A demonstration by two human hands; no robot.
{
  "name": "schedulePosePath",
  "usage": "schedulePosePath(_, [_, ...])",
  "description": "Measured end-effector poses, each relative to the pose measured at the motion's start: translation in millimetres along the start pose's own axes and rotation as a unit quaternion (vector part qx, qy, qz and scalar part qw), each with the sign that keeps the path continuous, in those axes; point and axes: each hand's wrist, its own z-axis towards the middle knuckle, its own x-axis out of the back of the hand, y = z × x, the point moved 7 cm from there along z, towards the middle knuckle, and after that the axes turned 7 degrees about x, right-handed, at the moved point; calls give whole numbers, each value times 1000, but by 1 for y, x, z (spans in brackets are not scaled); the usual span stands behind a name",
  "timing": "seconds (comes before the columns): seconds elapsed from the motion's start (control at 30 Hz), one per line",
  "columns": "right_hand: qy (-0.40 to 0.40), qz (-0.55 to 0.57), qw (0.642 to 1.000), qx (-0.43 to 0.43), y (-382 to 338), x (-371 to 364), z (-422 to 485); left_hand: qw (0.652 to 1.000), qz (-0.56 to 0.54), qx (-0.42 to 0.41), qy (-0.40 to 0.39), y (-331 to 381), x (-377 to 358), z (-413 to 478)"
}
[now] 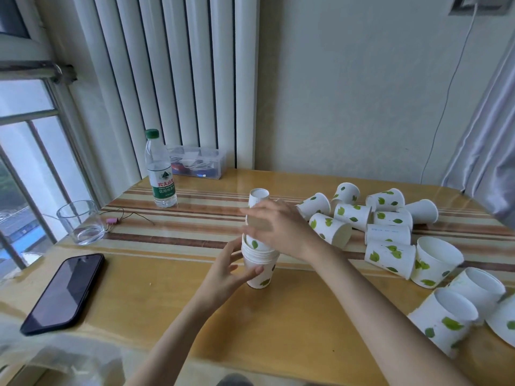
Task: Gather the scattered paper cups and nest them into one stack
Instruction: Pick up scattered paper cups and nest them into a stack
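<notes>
A stack of white paper cups with green leaf prints [260, 270] stands upright in the middle of the wooden table [278, 324]. My left hand [227, 271] holds the stack's lower part from the left, thumb across its front. My right hand [278, 228] grips a single cup [258, 198] held bottom-up and tilted just above the stack's mouth. Several loose cups [354, 215] lie on their sides to the right, and more cups [446, 321] lie near the right front edge.
A water bottle [160, 169] and a clear plastic box [196, 162] stand at the back left. A glass [80, 222] and a thin cord [125, 214] lie left, a black phone [63, 293] front left. Wall and radiator sit behind.
</notes>
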Motion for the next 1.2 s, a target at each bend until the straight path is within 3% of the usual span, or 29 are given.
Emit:
schedulePosePath(0.07, [-46,-20,999,-8,0,-21,-2,1000,8,-2,-3,-5,5,-3])
schedulePosePath(0.2, [-30,9,999,-7,-1,-33,-10,1000,18,8,-2,-18,31,-9])
schedulePosePath(0.27, [11,140,990,-28,7,-23,-12,1000,10,10,11,-16,46,-9])
schedulePosePath(0.33, [106,221,966,-86,35,-7,-15,999,-4,5,36,-11,59,0])
schedulePosePath(0.4, [177,160,958,-162,75,1,-20,998,13,-8,61,-3,67,20])
schedulePosePath(0.47, [176,118,953,-218,111,-4,-17,997,31,-14,73,1,65,50])
schedulePosePath(0.57, [127,89,963,-220,139,-16,4,993,68,-34,87,3,53,102])
schedulePosePath(0.67, [51,-12,982,-181,150,-30,30,990,91,-70,81,10,37,146])
schedulePosePath(0.83, [-28,-75,979,-188,163,-50,48,985,146,-84,33,21,6,195])
schedulePosePath(0.97, [-24,-81,980,-182,163,-51,49,981,184,-67,14,17,-2,209])
schedulePosePath(1.07, [4,-66,983,-171,159,-44,46,979,187,-72,45,21,5,200])
schedulePosePath(1.2, [126,37,977,-168,149,-21,34,988,86,-43,124,25,41,168])
